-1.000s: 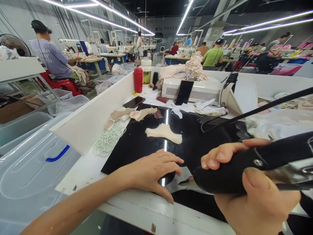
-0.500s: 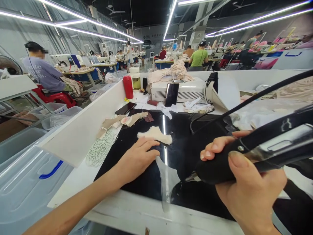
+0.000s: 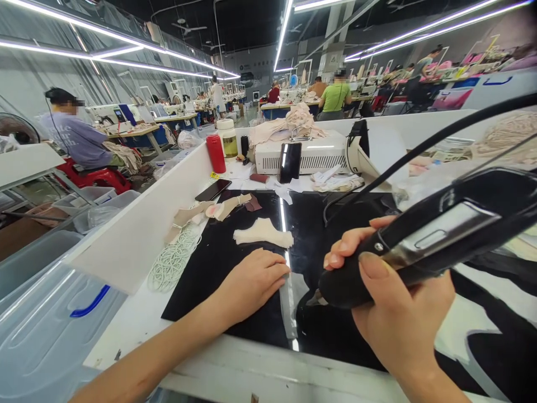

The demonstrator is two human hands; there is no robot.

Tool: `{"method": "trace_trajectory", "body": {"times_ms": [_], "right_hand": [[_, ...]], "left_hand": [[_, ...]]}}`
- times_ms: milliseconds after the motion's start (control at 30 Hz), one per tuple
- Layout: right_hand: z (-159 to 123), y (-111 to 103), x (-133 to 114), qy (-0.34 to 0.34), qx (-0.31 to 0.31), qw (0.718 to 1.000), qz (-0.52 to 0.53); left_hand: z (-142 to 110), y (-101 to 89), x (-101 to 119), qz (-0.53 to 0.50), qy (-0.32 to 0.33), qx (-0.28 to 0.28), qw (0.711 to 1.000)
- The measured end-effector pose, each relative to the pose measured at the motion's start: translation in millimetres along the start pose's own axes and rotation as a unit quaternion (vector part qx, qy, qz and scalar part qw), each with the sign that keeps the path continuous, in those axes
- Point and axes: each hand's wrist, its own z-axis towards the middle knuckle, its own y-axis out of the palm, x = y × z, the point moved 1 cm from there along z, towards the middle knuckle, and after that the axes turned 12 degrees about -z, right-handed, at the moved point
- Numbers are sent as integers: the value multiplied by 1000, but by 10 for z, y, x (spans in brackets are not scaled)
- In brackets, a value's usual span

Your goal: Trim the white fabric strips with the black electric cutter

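My right hand is wrapped round a black corded handheld tool with a silver panel on its side. The tool's metal tip points left and down, close to a thin translucent piece with curved edges. My left hand lies flat on the glossy black mat, its fingers stretched to the upper end of that piece. Just beyond those fingers is a cream fabric piece with a curved outline. Whether the tip touches the translucent piece or only the mat, I cannot tell.
Fabric scraps and coiled pale cord lie at the left. Behind the mat stand a phone, a white machine and a red bottle. The tool's cable arches at the right. Other people sit farther off.
My left hand has slid toward me and a little right, away from the cream fabric piece. My right hand and the tool have shifted left, nearer the translucent piece.
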Motion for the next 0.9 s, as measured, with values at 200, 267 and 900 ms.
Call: {"method": "trace_trajectory", "body": {"times_ms": [200, 267, 900], "right_hand": [[63, 50, 51, -12, 10, 1000, 2], [65, 84, 77, -12, 4, 1000, 6], [18, 121, 166, -16, -1, 1000, 10]], "left_hand": [[-82, -38, 112, -152, -20, -42, 987], [-102, -41, 127, -183, -35, -74, 980], [-95, -118, 103, -204, -89, -154, 963]]}}
